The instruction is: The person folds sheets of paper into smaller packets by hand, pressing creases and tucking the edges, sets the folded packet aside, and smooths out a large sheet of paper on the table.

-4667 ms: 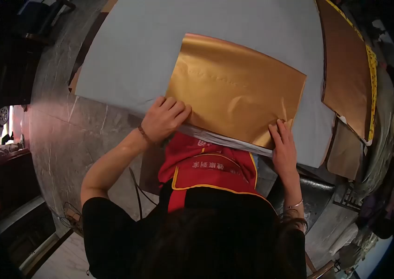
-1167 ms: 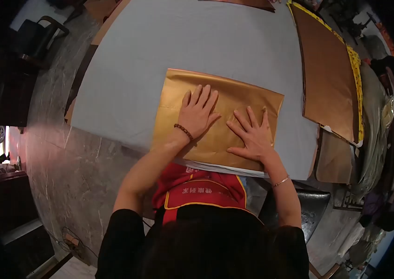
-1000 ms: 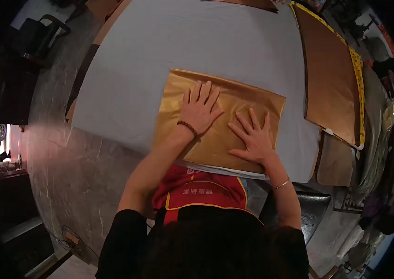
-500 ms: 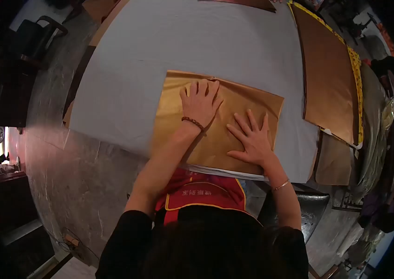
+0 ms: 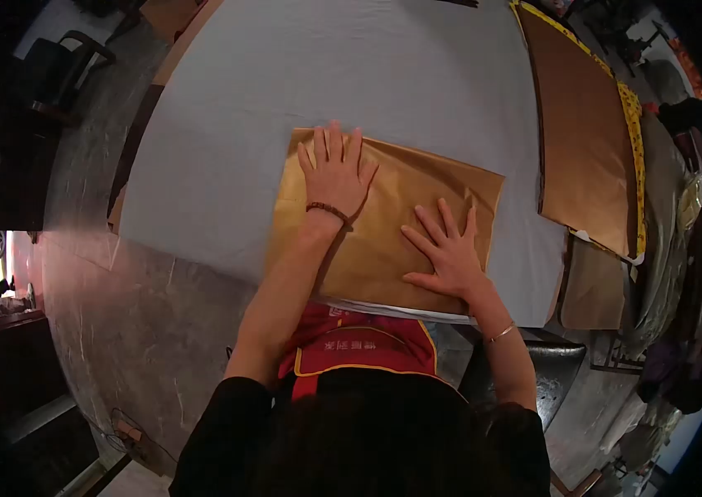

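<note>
A gold-brown sheet (image 5: 384, 248), with a smooth, slightly wrinkled surface, lies on the grey cloth (image 5: 417, 91) covering the table, close to the edge by my body. My left hand (image 5: 336, 180) rests flat on its upper left part, fingers spread, the fingertips reaching its far edge. On the right half my right hand (image 5: 449, 257) also lies flat with fingers apart. Wrinkles run along the far right side of the sheet. Whether it is one layer or folded I cannot tell. Neither hand grips anything.
A larger brown panel (image 5: 587, 141) with yellow edging lies at the table's right side. Below the near edge stands a black stool (image 5: 554, 364). Plastic-wrapped items (image 5: 687, 215) are piled at the far right, and a dark chair (image 5: 65, 66) stands at upper left.
My left hand has slid left and away from me across the sheet, up to its far edge. My right hand stays nearly where it was.
</note>
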Tool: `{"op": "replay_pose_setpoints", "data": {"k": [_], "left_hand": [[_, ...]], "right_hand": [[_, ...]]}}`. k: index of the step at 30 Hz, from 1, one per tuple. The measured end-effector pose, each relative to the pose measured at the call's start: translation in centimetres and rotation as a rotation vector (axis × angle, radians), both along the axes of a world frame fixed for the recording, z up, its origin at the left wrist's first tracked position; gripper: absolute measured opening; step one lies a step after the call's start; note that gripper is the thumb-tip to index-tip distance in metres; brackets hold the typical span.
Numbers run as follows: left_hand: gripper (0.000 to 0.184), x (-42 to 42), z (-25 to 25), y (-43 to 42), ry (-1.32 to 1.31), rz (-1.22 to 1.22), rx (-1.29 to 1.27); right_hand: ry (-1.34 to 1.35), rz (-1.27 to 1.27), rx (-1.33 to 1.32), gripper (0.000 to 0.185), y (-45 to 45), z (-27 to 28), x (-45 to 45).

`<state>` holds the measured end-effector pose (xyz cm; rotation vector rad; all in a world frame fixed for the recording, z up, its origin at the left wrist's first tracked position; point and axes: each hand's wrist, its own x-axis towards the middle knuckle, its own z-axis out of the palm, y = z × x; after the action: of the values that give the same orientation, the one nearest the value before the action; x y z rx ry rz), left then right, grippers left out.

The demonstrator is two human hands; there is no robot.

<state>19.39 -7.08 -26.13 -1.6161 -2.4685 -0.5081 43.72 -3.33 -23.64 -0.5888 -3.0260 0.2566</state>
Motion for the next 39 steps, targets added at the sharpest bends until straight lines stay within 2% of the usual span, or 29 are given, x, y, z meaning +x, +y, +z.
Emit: {"op": "replay_pose_setpoints", "data": {"k": [2,4,6,16,18,19,20,23,24,26,31,39], "left_hand": [[0.055,-0.1,0.1,-0.1,-0.002,-0.135,0.12],[0.054,0.2,-0.4,-0.1,-0.07,-0.254,0.137],[0.054,0.9,-0.6,-0.2,-0.039,-0.273,0.128],[0.063,2.8,0.2,0.4,-0.018,-0.179,-0.011],[0.063,2.8,0.5,0.4,-0.036,-0.178,-0.035],[0.062,2.8,0.6,0.3,-0.023,-0.173,-0.041],[0.062,2.9,0.6,0.4,-0.01,-0.169,-0.045],[0.061,2.7,-0.1,0.4,0.067,-0.174,-0.083],[0.06,2.6,-0.2,0.4,0.124,-0.164,-0.087],[0.059,2.7,-0.3,0.4,0.076,-0.165,-0.062],[0.059,2.7,0.0,0.5,-0.018,-0.167,-0.024],[0.062,2.7,0.4,0.4,-0.047,-0.186,0.01]], "right_hand": [[0.036,-0.01,-0.007,0.071,0.0,-0.1,0.0],[0.042,-0.008,-0.005,0.071,-0.1,-0.3,-0.1],[0.027,-0.006,0.001,0.072,0.0,-0.2,-0.1],[0.082,-0.018,-0.086,0.076,0.1,0.5,-0.3],[0.129,-0.192,-0.072,0.072,0.2,1.2,-1.5],[0.137,-0.189,-0.002,0.064,0.3,1.7,-2.4],[0.136,-0.192,-0.002,0.064,0.7,1.4,-3.5],[0.31,-0.134,0.057,0.054,2.0,0.1,-7.1],[0.312,-0.136,0.06,0.054,2.4,-0.3,-7.8],[0.319,-0.164,0.051,0.06,3.0,-1.3,-8.6],[0.329,-0.208,0.083,0.062,3.5,-2.0,-7.7],[0.267,-0.451,0.123,0.059,3.5,-2.0,-4.3]]}}
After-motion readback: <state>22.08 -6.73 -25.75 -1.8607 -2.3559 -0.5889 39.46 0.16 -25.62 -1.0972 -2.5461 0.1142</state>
